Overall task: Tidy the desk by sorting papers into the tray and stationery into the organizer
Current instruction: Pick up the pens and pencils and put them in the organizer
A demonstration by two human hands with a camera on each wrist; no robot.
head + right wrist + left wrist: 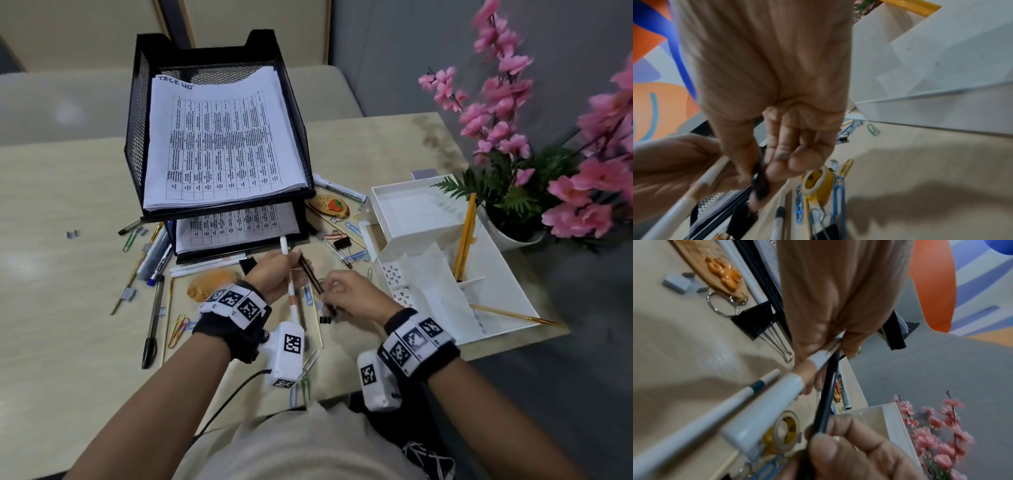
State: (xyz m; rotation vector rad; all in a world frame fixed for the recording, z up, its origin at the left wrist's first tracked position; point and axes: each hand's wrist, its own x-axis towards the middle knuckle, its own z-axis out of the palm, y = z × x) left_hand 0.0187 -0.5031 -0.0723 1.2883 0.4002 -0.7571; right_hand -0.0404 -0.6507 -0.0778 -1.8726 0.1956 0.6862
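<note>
Judging by the spread, the sorting is roughly half done: the papers (219,137) already sit stacked in both tiers of the black mesh tray (137,113), while most of the stationery remains loose around it on the surface (68,192). Right of the tray, the white organizer (428,274) holds only a few yellow pencils (466,236), upright in one compartment, and one more pencil lying across its near corner. Left of the tray lie pens, markers and coloured paper clips; in front of it, two white pens (209,265), a roll of tape, more clips and a small binder clip; between tray and organizer, a marker (339,188), a wooden keyring tag and further clips.

Just in front of the tray's lower tier, the left hand (274,274) grips a white pen (291,291) with a pale orange band, its fingers curled round the barrel, the cap end pointing up toward the tray. The right hand (352,296) pinches the lower end of a black pen (310,272) between thumb and fingertips (777,168). That pen slants up toward the left hand, its upper end touching or tucked among the left fingers beside the white pen; which, I cannot tell. My guess is the pens are being bundled for the organizer
</note>
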